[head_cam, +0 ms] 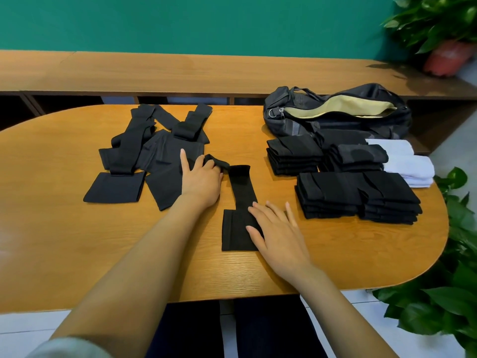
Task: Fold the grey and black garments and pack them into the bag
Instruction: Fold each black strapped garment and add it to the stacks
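A long black garment [238, 202] lies lengthwise on the wooden table [77, 228] in front of me. My left hand [201, 179] grips its far, bunched end, index finger stretched out over the cloth. My right hand [273, 228] lies flat, fingers spread, pressing the garment's near wide end. To the left sits a loose pile of unfolded black garments [144, 153]. Stacks of folded black garments [356, 197] stand on the right. The dark bag [335, 109] lies unzipped at the far right, its pale lining showing.
Folded white cloths [410, 164] lie beside the black stacks near the table's right edge. A wooden bench [180, 73] runs behind the table under a green wall. Potted plants [444, 27] stand at the far right and near right.
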Action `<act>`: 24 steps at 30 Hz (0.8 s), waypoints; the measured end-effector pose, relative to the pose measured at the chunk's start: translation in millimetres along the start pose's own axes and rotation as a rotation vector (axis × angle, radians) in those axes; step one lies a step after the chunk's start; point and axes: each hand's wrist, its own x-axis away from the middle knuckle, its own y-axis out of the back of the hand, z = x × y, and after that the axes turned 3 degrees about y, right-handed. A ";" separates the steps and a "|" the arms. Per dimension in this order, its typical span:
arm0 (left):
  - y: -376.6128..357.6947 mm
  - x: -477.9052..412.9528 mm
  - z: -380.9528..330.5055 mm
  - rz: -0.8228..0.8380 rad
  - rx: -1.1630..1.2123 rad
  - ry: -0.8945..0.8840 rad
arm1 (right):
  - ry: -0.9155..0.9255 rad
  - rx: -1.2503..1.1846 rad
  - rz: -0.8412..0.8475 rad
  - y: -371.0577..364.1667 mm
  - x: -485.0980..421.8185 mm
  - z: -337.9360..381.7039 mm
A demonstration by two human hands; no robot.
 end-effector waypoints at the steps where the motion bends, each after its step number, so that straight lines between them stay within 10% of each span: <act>1: 0.3 -1.5 -0.2 0.004 0.014 0.015 | 0.000 -0.002 0.001 0.3 0.1 0.0; 10: 10.6 -22.4 7.1 -0.022 0.240 0.126 | 0.012 0.017 0.007 1.8 11.6 -2.0; 24: -6.2 108.3 3.1 -0.191 0.679 -0.198 | 0.097 -0.078 -0.148 10.9 8.2 -8.8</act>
